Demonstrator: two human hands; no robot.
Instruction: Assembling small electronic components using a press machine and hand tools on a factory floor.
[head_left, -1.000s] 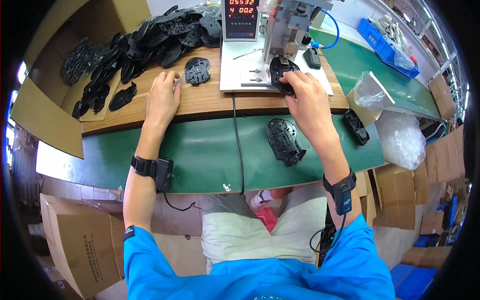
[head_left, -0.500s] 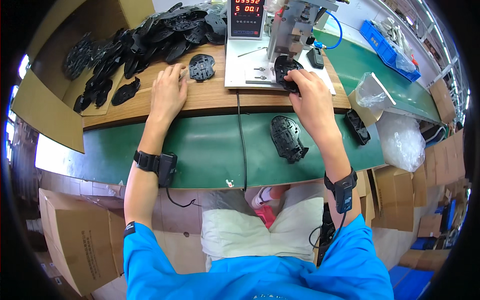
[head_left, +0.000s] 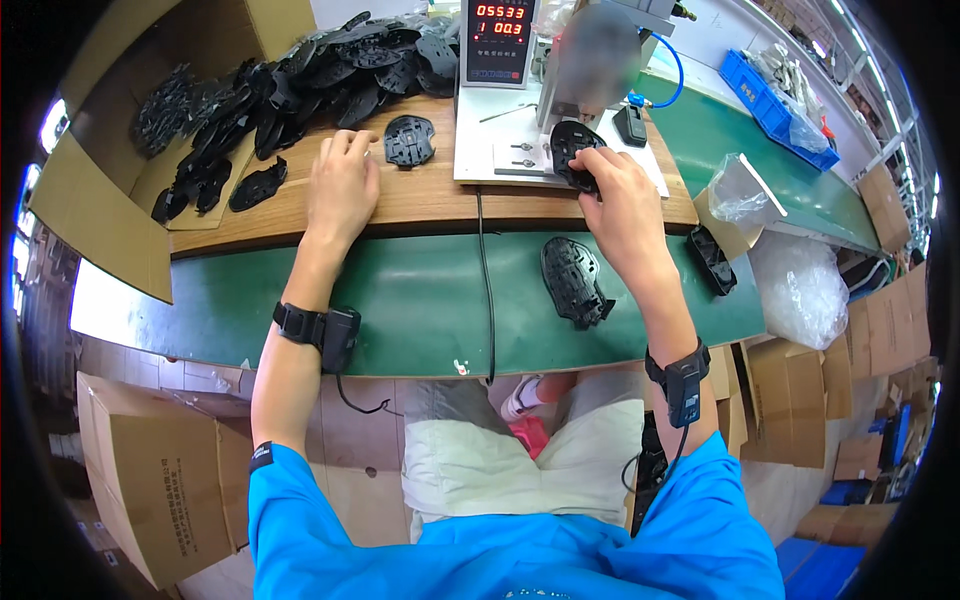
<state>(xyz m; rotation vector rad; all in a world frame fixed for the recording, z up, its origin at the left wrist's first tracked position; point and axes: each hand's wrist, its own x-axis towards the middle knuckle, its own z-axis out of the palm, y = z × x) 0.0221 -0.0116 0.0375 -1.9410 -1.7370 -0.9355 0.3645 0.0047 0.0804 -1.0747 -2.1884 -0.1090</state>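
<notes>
My right hand [head_left: 617, 195] grips the near end of a black plastic mouse shell [head_left: 572, 148] with thumb and fingers. That shell lies on the white base plate [head_left: 480, 150] of a bench press [head_left: 590, 65], below its head. My left hand [head_left: 343, 187] rests on the wooden board [head_left: 430, 205], fingers loosely bent and apart, with nothing visible in them. Just right of its fingertips lies a rounded black plastic part [head_left: 409, 141]. Another black mouse shell [head_left: 576, 282], inner side up, is on the green bench [head_left: 410, 300] nearer to me.
A heap of black plastic parts [head_left: 340, 75] spreads from an open carton [head_left: 100, 215] at the left. The controller with red digits [head_left: 497, 40] stands beside the press. A black cable [head_left: 485, 280] crosses the bench. A black tray-like part [head_left: 711, 260] and plastic bag [head_left: 800, 290] are at right.
The red digits on the controller have changed. The view has shifted slightly. My right hand keeps its grip on the shell, and my left hand stays on the board.
</notes>
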